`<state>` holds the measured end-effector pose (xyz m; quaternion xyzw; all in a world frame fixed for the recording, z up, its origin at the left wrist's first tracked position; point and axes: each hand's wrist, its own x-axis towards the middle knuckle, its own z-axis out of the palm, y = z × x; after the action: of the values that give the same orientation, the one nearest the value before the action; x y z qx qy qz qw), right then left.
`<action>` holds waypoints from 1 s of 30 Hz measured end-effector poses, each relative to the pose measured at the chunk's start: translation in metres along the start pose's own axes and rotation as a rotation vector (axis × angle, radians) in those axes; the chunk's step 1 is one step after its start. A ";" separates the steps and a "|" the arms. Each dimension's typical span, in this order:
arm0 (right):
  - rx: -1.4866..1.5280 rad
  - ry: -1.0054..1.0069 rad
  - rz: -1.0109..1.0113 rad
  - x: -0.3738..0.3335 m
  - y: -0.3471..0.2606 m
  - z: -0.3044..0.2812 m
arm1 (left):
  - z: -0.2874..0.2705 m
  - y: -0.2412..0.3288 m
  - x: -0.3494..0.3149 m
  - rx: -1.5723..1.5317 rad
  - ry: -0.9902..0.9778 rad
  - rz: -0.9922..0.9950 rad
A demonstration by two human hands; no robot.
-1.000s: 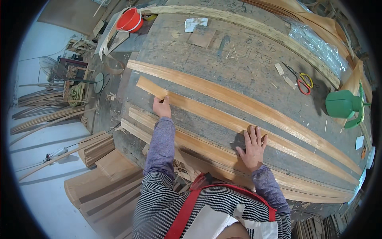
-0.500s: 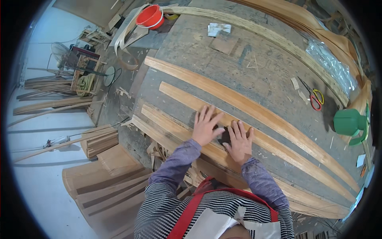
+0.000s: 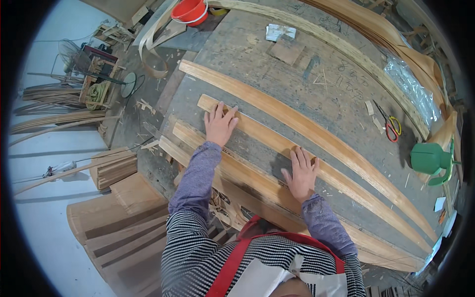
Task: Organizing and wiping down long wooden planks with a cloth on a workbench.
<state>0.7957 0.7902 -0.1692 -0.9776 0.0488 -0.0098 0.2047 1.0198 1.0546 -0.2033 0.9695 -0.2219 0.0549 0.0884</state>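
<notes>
A long, light-brown wooden strip [image 3: 267, 132] lies slantwise across the workbench. Near its far left end my left hand [image 3: 220, 123] rests with fingers spread, their tips on the wood. Farther right along the same strip, my right hand [image 3: 302, 175] lies flat with its fingertips on the wood. Neither hand is closed round anything. Beyond it, apart and roughly parallel, is a second long strip [image 3: 277, 108]. On the near side, closer to my body, more wooden strips [image 3: 232, 166] lie along the bench edge.
The worn workbench [image 3: 252, 74] bears scissors [image 3: 391, 126] with red and yellow handles and a green plastic jug [image 3: 428, 158] at right. A red bucket [image 3: 190, 12] stands far left. Clear plastic sheeting [image 3: 410, 84] lies by a long rough batten [image 3: 346, 44]. Stacked wood panels [image 3: 118, 218] stand left.
My left hand has slid left along the strip, away from the right hand, toward its end. My right hand stays at nearly the same place. The view has shifted slightly.
</notes>
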 end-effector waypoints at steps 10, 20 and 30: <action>0.059 0.267 0.155 0.040 0.036 0.025 | 0.016 -0.019 0.026 -0.132 0.115 0.025; 0.068 0.314 0.133 0.040 0.040 0.031 | 0.011 -0.020 0.026 -0.119 0.071 0.042; 0.095 0.331 0.071 0.036 0.038 0.034 | 0.011 -0.027 0.017 -0.128 0.055 0.044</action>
<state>0.8296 0.7657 -0.2160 -0.9495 0.1159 -0.1659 0.2398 1.0475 1.0691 -0.2160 0.9549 -0.2437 0.0691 0.1550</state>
